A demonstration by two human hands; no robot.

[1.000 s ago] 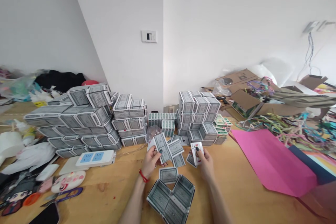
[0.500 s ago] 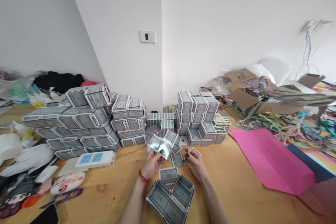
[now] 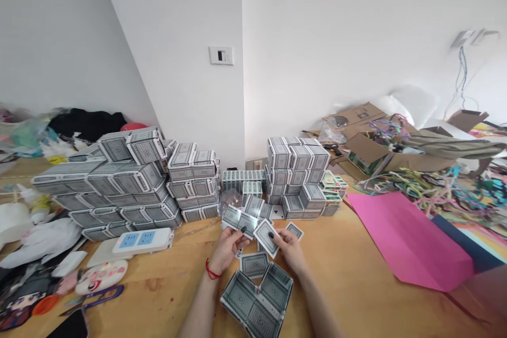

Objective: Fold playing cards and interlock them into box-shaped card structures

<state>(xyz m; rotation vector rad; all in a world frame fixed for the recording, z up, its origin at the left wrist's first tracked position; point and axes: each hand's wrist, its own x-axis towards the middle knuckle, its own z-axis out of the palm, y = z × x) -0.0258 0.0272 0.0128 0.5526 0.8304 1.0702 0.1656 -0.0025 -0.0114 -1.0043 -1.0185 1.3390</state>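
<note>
While hands (image 3: 224, 251) pinch glossy patterned cards (image 3: 265, 235), notched box (image 3: 266, 318) sits nearby.

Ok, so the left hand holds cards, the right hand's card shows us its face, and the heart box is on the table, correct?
Not quite: in the head view, the right hand's card shows its patterned back. The left hand does hold cards, and the heart box is on the table.

Below and between the hands, the bottom edge clips the heart-shaped box (image 3: 263, 321); far left of the left hand (image 3: 224, 251), the black phone (image 3: 71, 326) too. The right hand's (image 3: 291, 247) held card (image 3: 266, 236) partly hides another card (image 3: 259, 247).
</note>
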